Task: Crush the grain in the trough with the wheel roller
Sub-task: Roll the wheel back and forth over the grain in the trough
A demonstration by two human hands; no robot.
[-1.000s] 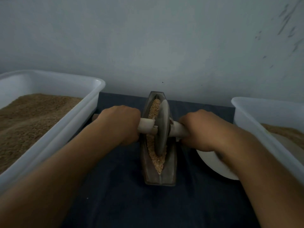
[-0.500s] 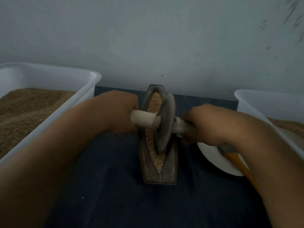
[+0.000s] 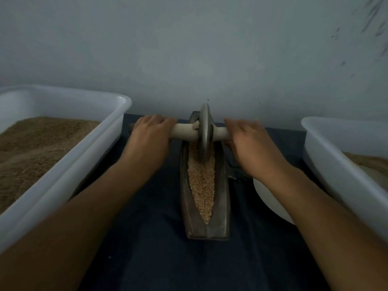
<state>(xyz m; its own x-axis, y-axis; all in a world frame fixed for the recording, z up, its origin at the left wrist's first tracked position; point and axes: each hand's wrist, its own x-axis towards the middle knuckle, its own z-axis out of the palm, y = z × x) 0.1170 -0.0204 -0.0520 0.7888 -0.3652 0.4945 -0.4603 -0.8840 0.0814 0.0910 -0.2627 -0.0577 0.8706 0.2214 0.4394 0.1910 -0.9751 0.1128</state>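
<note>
The wheel roller (image 3: 204, 133), a grey metal disc on a pale crosswise axle, stands upright at the far end of the narrow boat-shaped trough (image 3: 206, 185), its rim sunk into the tan grain (image 3: 201, 181) that fills the channel down to a point at the near end. The left hand (image 3: 150, 135) lies palm-down curled over the axle's left end and the right hand (image 3: 247, 139) likewise over its right end, both gripping it. The trough sits on the dark-covered desk (image 3: 159, 248) between a white tub (image 3: 69, 162) of brown meal at left and a second white tub (image 3: 344, 164) at right, with a white bowl (image 3: 270, 198) partly hidden under the right forearm
</note>
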